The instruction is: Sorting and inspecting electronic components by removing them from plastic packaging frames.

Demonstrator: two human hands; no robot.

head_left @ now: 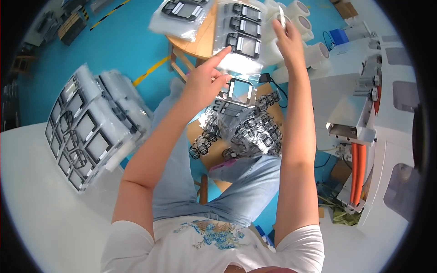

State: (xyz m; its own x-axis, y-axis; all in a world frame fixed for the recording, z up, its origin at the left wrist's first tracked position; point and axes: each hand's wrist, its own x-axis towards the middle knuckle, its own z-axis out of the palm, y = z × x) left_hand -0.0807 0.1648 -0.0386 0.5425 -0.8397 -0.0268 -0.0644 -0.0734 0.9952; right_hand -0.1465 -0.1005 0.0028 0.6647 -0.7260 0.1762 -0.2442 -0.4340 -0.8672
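Observation:
A clear plastic sheet (239, 65) bearing a column of black-edged rectangular frames (246, 46) hangs over the front of a wooden stool. My left hand (203, 81) is at its left edge, index finger stretched to the lowest frame on the stool. The thumb is apart from it, beside another frame (240, 91) lower on the strip; the remaining fingers are curled. My right hand (290, 42) is raised to the right of the sheet, closed around a slim white tool (282, 17) that points upward. The tool's exact kind is unclear.
A pile of similar frames (257, 134) lies in a cardboard box (211, 159) between my legs. Stacked sheets of frames (86, 132) rest on the white table (41, 182) at left. White film rolls (315, 53) stand behind my right hand; a white machine (387, 145) is at right.

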